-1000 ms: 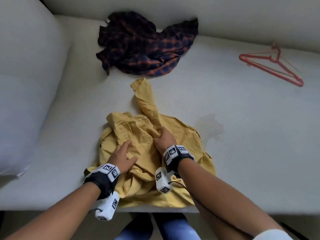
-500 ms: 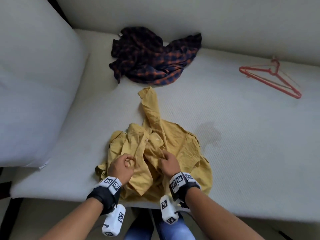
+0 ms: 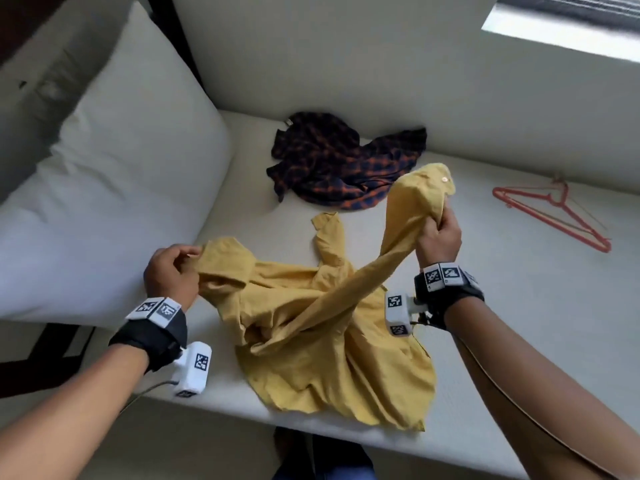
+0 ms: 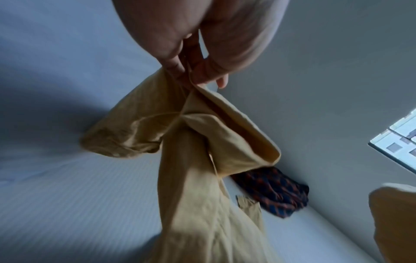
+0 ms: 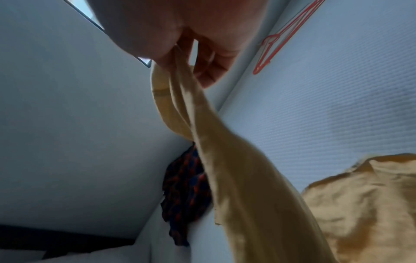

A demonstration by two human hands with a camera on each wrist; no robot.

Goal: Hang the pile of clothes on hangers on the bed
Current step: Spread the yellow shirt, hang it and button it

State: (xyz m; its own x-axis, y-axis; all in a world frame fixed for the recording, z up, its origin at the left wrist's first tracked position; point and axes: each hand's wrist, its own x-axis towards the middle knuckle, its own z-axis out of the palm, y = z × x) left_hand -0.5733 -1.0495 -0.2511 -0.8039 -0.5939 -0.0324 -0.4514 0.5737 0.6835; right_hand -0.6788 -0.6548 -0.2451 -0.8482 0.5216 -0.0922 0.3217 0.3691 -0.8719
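Head view: yellow shirt (image 3: 332,327) lies at the near edge of the bed (image 3: 519,306), partly lifted. Left hand (image 3: 171,271) pinches the fabric at the shirt's left end, looks like collar or shoulder. Right hand (image 3: 438,237) is closed round a sleeve, raised above the mattress, cuff button showing on top. Plaid shirt (image 3: 343,164) sits crumpled further back, touching nothing. Red hanger (image 3: 554,211) lies flat, well to the right. Pillow (image 3: 114,202) on the left.

Left wrist view: fingers (image 4: 173,65) and thumb clamped on a folded hem; the cloth hangs twisted below.

Right wrist view: thumb and fingers (image 5: 209,71) nip the sleeve end, which runs taut down to the body. Hanger (image 5: 276,41) visible beyond.

Step in hand, I'd guess: untangling and opening out the shirt. Best to swap the sleeve grip for the second shoulder, shake out the twist, find the neck opening, then fetch the hanger. Pulling by the sleeve only tightens the knot.
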